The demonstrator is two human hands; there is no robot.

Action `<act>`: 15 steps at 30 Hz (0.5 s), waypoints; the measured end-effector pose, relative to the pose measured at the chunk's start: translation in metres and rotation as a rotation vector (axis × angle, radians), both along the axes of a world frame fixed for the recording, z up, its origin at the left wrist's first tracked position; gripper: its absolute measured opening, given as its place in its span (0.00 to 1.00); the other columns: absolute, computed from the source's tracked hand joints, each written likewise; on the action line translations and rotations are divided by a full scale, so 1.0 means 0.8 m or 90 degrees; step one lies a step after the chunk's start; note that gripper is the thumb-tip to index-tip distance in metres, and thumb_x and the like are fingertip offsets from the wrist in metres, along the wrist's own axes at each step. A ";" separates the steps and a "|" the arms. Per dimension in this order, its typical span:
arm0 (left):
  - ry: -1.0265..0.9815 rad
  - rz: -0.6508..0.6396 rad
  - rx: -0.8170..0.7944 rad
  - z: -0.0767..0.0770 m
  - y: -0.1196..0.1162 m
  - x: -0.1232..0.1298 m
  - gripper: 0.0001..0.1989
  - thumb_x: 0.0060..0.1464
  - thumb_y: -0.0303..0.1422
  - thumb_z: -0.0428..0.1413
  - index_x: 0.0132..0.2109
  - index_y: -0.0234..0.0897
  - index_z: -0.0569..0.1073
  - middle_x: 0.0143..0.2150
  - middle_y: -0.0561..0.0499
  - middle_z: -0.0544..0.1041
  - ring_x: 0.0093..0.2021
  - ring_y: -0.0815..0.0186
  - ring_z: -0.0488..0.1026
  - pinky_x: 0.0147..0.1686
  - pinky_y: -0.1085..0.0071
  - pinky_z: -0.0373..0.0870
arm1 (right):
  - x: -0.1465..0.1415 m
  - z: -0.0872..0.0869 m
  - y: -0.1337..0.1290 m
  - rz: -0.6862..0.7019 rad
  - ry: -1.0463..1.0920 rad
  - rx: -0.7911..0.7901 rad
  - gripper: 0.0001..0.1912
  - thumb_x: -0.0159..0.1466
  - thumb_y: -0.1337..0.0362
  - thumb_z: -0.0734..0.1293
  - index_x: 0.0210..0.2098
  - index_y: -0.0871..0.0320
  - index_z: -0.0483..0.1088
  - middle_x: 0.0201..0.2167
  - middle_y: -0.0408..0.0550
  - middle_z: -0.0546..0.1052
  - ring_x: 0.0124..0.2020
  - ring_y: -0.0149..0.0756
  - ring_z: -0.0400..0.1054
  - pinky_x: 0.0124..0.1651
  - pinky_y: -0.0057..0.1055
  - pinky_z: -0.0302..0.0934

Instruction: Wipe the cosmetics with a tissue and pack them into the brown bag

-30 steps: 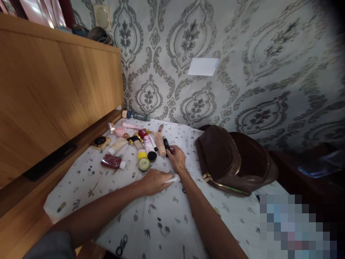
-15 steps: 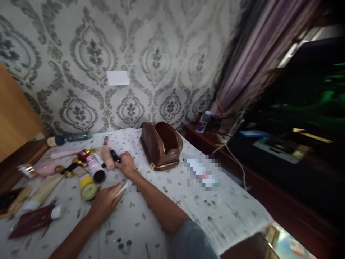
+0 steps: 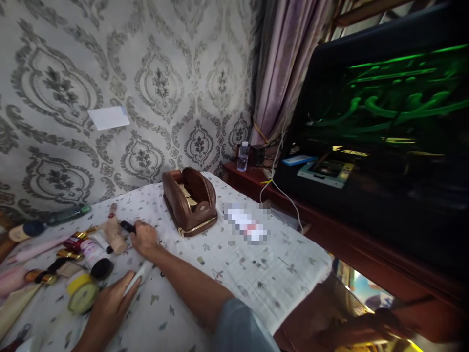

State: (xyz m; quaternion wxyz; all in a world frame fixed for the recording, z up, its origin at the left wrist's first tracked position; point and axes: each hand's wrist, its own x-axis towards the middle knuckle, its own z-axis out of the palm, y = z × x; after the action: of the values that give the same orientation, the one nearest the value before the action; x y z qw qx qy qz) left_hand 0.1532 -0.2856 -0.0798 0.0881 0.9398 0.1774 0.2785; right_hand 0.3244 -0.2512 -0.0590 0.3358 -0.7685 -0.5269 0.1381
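Observation:
My left hand [image 3: 110,300] is closed around a slim white tube [image 3: 141,276] that points up and to the right. Farther forward, my right hand [image 3: 145,239] has its fingers on a small black cosmetic tube [image 3: 127,226] lying on the cloth. Left of it are a beige tube [image 3: 115,235] and a pink-and-white bottle with a black cap [image 3: 93,256]. A round yellow jar [image 3: 81,293] lies just beyond my left hand. To the right of my right hand stands a brown toiletry bag [image 3: 190,203], unzipped, with something pale inside.
More cosmetics, among them a pink tube [image 3: 40,248] and a green glass bottle [image 3: 69,215], lie along the left of the patterned white tablecloth [image 3: 252,283]. A blurred-out patch covers an item right of the bag. A water bottle [image 3: 242,156] and a black computer case [image 3: 395,195] stand beyond.
The view has swung right, so the table's things sit farther left. My left hand still holds the white tube; my right hand remains at the black tube. Pale contents now show in the bag.

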 end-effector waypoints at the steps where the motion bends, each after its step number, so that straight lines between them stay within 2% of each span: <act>1: 0.009 0.006 -0.001 -0.001 0.000 0.000 0.20 0.67 0.49 0.44 0.36 0.43 0.71 0.23 0.58 0.78 0.20 0.66 0.76 0.21 0.75 0.68 | 0.000 0.000 0.000 0.001 0.007 0.004 0.17 0.66 0.63 0.62 0.53 0.61 0.67 0.49 0.59 0.79 0.49 0.48 0.75 0.48 0.40 0.66; 7: 0.015 0.007 -0.011 -0.004 0.001 0.000 0.18 0.67 0.47 0.44 0.35 0.44 0.70 0.22 0.58 0.76 0.20 0.66 0.76 0.22 0.76 0.68 | 0.002 -0.003 0.002 -0.013 0.068 0.040 0.17 0.65 0.63 0.64 0.52 0.61 0.69 0.48 0.60 0.79 0.49 0.49 0.75 0.50 0.41 0.66; 11: 0.031 0.011 -0.037 -0.004 0.002 0.000 0.16 0.66 0.45 0.45 0.35 0.43 0.70 0.22 0.58 0.76 0.20 0.65 0.76 0.23 0.75 0.69 | 0.006 -0.009 0.007 -0.047 0.131 0.094 0.15 0.64 0.65 0.64 0.50 0.58 0.72 0.47 0.55 0.81 0.48 0.46 0.75 0.51 0.39 0.66; 13: 0.037 0.043 -0.061 -0.003 0.001 0.000 0.14 0.66 0.44 0.46 0.41 0.43 0.71 0.25 0.57 0.79 0.23 0.64 0.78 0.25 0.74 0.71 | 0.011 -0.015 0.013 -0.069 0.172 0.132 0.15 0.63 0.67 0.65 0.49 0.57 0.73 0.45 0.52 0.81 0.47 0.44 0.75 0.53 0.38 0.65; 15: 0.030 0.081 -0.082 -0.002 -0.001 0.000 0.15 0.66 0.43 0.46 0.50 0.41 0.71 0.34 0.53 0.83 0.29 0.62 0.81 0.29 0.73 0.74 | 0.016 -0.022 0.019 -0.092 0.220 0.171 0.15 0.63 0.68 0.64 0.48 0.56 0.74 0.44 0.50 0.81 0.47 0.41 0.75 0.54 0.36 0.65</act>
State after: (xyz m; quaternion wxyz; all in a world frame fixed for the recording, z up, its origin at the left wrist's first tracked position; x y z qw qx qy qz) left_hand 0.1534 -0.2863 -0.0815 0.1265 0.9253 0.2560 0.2494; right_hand 0.3373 -0.2357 -0.0770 0.5293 -0.7177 -0.4186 0.1718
